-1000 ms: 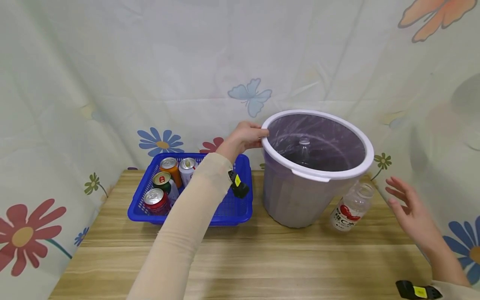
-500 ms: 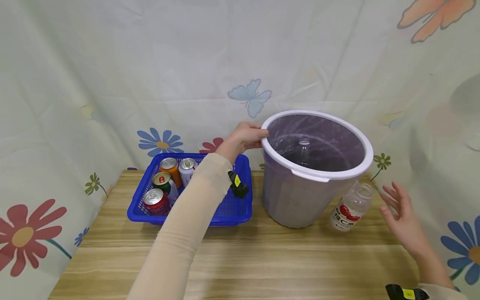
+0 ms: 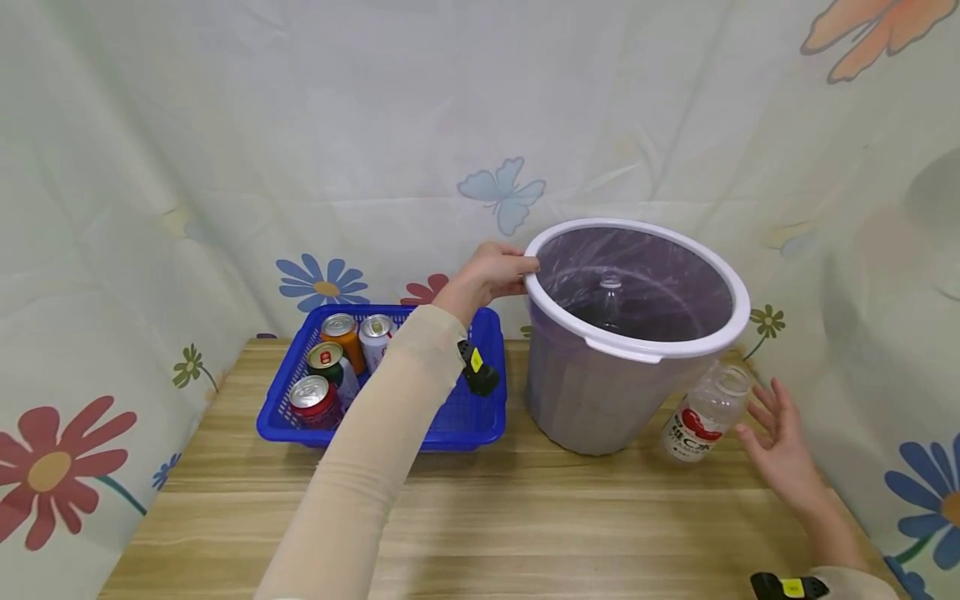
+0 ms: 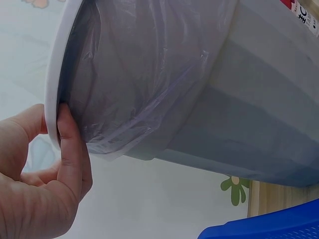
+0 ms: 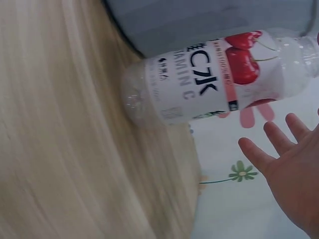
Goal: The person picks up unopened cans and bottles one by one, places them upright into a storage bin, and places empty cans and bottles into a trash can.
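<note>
My left hand (image 3: 491,275) pinches the white rim of a grey trash can (image 3: 585,400), thumb on one side and fingers on the other. A purple-grey liner (image 4: 144,64) covers the can's inside and folds over its top. Within it a clear bottle (image 3: 611,302) stands with its neck up. To the can's right a clear plastic bottle (image 3: 705,417) with a cherry label and no cap stands on the wooden table. Just right of that bottle is my right hand (image 3: 783,454), fingers spread and holding nothing; a small gap parts them in the right wrist view.
A blue plastic basket (image 3: 465,437) sits left of the can, partly behind my left forearm. Several drink cans, such as a red one (image 3: 315,404) and an orange one (image 3: 342,340), stand in its left part. A flowered curtain (image 3: 375,125) hangs behind the table (image 3: 525,525).
My right hand has moved left, closer to the cherry-label bottle. The left hand keeps its hold on the trash can's rim, and the can and basket stay put.
</note>
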Demonstrator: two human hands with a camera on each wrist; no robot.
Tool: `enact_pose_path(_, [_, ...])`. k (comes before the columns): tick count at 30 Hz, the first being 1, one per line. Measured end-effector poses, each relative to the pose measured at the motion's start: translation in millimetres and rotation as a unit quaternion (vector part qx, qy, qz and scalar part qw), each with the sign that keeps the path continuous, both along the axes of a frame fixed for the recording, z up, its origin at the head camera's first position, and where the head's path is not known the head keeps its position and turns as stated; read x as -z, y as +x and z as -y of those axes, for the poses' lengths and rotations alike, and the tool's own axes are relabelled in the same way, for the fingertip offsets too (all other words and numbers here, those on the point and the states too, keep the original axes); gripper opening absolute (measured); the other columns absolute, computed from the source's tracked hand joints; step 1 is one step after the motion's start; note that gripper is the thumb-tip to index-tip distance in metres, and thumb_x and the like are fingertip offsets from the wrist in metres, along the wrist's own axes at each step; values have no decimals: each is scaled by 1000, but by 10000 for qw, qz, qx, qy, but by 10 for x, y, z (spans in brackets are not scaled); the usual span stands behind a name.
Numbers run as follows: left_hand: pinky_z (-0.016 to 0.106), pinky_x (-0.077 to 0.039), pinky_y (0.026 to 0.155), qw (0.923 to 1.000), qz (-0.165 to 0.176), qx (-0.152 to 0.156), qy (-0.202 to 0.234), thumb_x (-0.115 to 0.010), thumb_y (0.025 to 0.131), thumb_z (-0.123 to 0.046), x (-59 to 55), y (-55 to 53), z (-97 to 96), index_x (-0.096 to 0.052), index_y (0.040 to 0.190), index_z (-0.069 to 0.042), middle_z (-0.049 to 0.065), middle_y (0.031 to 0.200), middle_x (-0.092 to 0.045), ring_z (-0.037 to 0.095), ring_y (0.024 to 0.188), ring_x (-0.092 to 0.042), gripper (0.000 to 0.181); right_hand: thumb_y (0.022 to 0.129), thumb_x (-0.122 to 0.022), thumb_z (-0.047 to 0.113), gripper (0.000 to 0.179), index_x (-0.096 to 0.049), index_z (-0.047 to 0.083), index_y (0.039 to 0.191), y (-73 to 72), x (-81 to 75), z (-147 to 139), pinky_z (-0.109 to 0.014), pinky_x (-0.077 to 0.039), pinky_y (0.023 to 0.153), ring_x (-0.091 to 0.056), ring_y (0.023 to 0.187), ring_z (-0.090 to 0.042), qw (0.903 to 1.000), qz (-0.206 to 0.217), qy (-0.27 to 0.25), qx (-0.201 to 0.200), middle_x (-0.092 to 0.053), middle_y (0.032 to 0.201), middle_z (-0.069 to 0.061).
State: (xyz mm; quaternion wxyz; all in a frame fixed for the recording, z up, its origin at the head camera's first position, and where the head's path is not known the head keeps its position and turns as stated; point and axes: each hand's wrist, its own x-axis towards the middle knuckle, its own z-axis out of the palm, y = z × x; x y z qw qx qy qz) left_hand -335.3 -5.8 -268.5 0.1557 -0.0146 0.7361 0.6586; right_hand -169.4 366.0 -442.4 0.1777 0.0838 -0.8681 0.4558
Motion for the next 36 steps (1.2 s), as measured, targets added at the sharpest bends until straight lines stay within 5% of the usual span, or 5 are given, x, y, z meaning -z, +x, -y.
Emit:
enact_pose_path(14, [27,-56,69,10000,-19,-30,-32,-63,84,-9,-1,10,1,-60,116,-1,13,104,-62,17,76,-64,33,92,-49,1,78,3,17,148,-48,221,148,-1,-33,86,-28,126,-2,9974,282,-596,279,-13,143,-35])
enact_pose_path(23, [29,-56,72,10000,-15,6,-12,-63,85,-9,7,24,4,-60,117,-1,15,109,-61,17,76,-64,34,89,-55,-1,83,-3,26,148,-103,344,246,-2,-36,79,-35,112,1,9957,219,-836,319,-29,130,10])
enact_pose_path(36, [31,-55,79,9999,-5,73,-96,-62,86,-11,22,18,8,-58,118,-1,12,103,-61,17,78,-64,34,86,-59,-1,87,-2,22,147,-148,460,364,-2,-35,79,-38,102,4,9912,291,-1081,702,-32,116,16])
